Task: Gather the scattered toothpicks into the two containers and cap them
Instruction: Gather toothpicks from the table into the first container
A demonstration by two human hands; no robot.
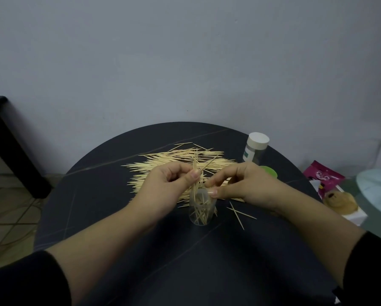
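A big heap of toothpicks (163, 164) lies spread across the far half of the round dark table (119, 217). A clear open container (201, 212) stands near the middle with several toothpicks inside. My left hand (169, 186) pinches a few toothpicks upright over its mouth. My right hand (244, 184) pinches the container's rim, thumb on the near edge. A second container (254, 149) with a white cap stands at the back right. A green cap (270, 172) lies just behind my right hand, partly hidden.
Three loose toothpicks (238, 212) lie to the right of the open container. Off the table's right edge are a pink packet (324, 176), a brownish snack on white paper (341, 202) and a pale round lid (377, 188). Dark furniture (8, 146) stands at the left.
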